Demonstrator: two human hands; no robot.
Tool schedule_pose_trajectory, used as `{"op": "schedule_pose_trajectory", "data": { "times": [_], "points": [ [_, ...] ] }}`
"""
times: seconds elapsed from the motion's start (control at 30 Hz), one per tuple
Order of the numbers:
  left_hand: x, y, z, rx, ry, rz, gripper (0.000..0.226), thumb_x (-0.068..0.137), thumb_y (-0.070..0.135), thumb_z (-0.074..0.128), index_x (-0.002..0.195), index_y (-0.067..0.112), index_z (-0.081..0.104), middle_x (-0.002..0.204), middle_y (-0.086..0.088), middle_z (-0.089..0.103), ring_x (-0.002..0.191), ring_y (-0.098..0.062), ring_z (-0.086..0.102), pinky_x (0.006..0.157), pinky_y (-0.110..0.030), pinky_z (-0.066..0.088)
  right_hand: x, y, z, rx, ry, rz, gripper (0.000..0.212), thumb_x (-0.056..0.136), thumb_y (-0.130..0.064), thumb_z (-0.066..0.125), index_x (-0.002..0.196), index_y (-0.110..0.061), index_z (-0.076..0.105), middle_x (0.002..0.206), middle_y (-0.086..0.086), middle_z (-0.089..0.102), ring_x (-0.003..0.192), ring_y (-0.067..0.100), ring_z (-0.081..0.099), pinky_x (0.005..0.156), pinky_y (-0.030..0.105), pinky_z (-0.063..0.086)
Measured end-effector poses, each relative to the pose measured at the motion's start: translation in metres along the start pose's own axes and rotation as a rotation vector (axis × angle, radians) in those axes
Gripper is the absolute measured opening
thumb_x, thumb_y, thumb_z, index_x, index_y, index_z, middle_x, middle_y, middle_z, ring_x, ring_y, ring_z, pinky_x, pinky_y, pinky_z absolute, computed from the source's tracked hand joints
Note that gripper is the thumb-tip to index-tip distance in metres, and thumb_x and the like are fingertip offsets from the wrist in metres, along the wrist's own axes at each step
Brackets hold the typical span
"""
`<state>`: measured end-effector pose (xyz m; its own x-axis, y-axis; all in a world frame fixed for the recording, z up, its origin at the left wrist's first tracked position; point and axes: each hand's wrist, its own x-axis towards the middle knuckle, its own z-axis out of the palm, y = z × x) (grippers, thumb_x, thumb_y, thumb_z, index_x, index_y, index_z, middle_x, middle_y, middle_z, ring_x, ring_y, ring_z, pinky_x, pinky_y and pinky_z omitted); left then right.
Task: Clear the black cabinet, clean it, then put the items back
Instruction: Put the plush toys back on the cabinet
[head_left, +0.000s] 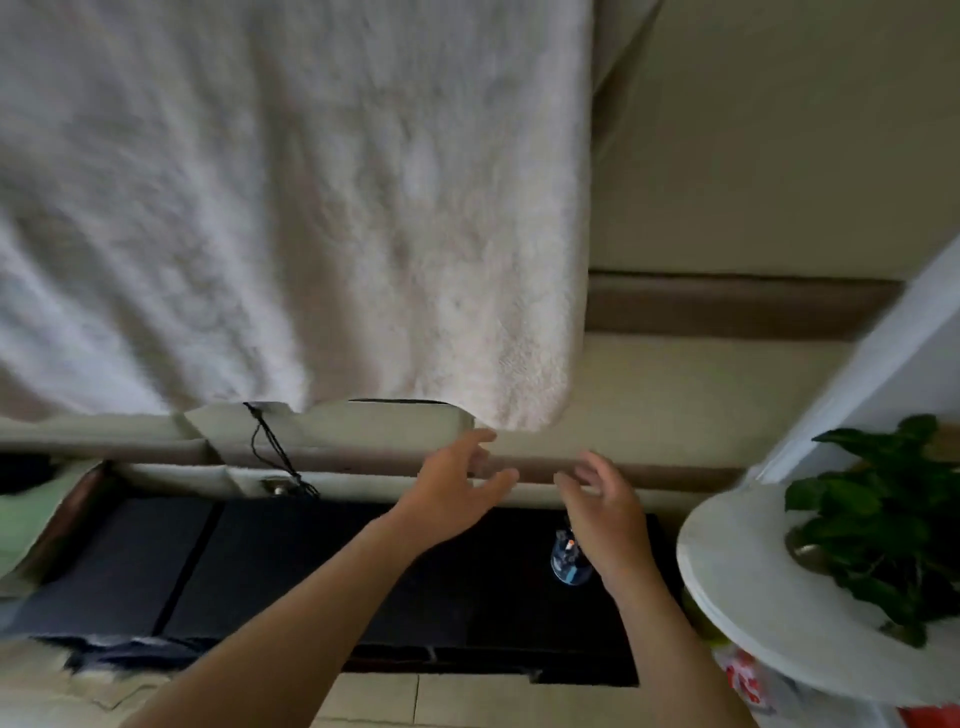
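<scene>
Head view, looking down on the black cabinet (311, 566), whose flat dark top ran across the lower part of the scene. Both bare hands were stretched out over its rear edge: the left hand (457, 493) had its fingers loosely spread and held nothing; the right hand (605, 512), beside it, was likewise relaxed and empty, fingers slightly bent. A small blue-and-clear object (567, 558), too blurred to identify, stood on the cabinet top under the right hand and partly hidden by it; contact could not be judged. Behind the cabinet ran a beige ledge (130, 431) with a black cord (275, 449) draped over it, and above that hung a white fluffy blanket (291, 197). To the cabinet's right stood a round white stand (737, 587) bearing a green plant (878, 519).
</scene>
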<state>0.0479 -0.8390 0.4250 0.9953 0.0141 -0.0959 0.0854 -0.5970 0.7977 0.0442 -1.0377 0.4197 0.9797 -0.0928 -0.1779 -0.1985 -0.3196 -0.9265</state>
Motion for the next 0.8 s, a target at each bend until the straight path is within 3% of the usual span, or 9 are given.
{"op": "schedule_pose_trajectory", "data": {
  "times": [0.17, 0.27, 0.37, 0.6, 0.7, 0.8],
  "points": [
    [-0.054, 0.005, -0.111, -0.129, 0.194, 0.039, 0.066, 0.070, 0.065, 0.070, 0.127, 0.035, 0.055, 0.113, 0.011, 0.062, 0.107, -0.006, 0.061, 0.097, -0.037, 0.054, -0.046, -0.094, 0.030, -0.021, -0.045, -0.190, 0.042, 0.093, -0.033, 0.068, 0.133, -0.030, 0.058, 0.126, -0.007, 0.063, 0.108, 0.009, 0.062, 0.093, 0.029, 0.049],
    [-0.087, -0.011, -0.185, -0.153, 0.329, 0.050, 0.051, 0.081, 0.051, 0.075, 0.125, 0.035, 0.057, 0.113, 0.012, 0.064, 0.107, -0.005, 0.063, 0.094, -0.035, 0.056, -0.075, -0.142, 0.068, -0.015, -0.117, -0.304, 0.040, 0.093, -0.037, 0.067, 0.132, -0.036, 0.056, 0.125, -0.011, 0.062, 0.108, 0.005, 0.062, 0.089, 0.024, 0.047],
    [-0.123, -0.032, -0.254, -0.153, 0.464, 0.053, 0.046, 0.085, 0.045, 0.075, 0.126, 0.031, 0.058, 0.112, 0.010, 0.065, 0.104, -0.008, 0.066, 0.090, -0.034, 0.057, -0.106, -0.186, 0.123, -0.018, -0.172, -0.414, 0.042, 0.093, -0.040, 0.066, 0.134, -0.035, 0.056, 0.126, -0.012, 0.061, 0.109, 0.006, 0.061, 0.091, 0.025, 0.046],
    [-0.239, -0.087, -0.413, -0.156, 0.707, 0.077, 0.057, 0.078, 0.061, 0.070, 0.125, 0.033, 0.057, 0.109, 0.008, 0.067, 0.097, -0.009, 0.069, 0.078, -0.031, 0.058, -0.191, -0.281, 0.281, 0.009, -0.357, -0.590, 0.046, 0.095, -0.043, 0.063, 0.138, -0.033, 0.053, 0.126, -0.009, 0.060, 0.102, 0.005, 0.057, 0.077, 0.017, 0.042],
    [-0.299, -0.118, -0.476, -0.151, 0.832, 0.049, 0.038, 0.087, 0.045, 0.071, 0.121, 0.032, 0.057, 0.107, 0.008, 0.068, 0.096, -0.008, 0.069, 0.075, -0.026, 0.056, -0.230, -0.317, 0.349, 0.006, -0.471, -0.662, 0.044, 0.096, -0.044, 0.061, 0.138, -0.035, 0.052, 0.128, -0.007, 0.060, 0.104, 0.007, 0.056, 0.082, 0.024, 0.042],
    [-0.355, -0.152, -0.528, -0.147, 0.985, 0.014, 0.031, 0.090, 0.036, 0.071, 0.117, 0.030, 0.058, 0.104, 0.005, 0.069, 0.090, -0.008, 0.069, 0.070, -0.023, 0.052, -0.267, -0.347, 0.411, 0.045, -0.558, -0.698, 0.041, 0.095, -0.039, 0.062, 0.136, -0.033, 0.054, 0.129, -0.005, 0.062, 0.105, 0.008, 0.056, 0.082, 0.022, 0.043]
  ]
}}
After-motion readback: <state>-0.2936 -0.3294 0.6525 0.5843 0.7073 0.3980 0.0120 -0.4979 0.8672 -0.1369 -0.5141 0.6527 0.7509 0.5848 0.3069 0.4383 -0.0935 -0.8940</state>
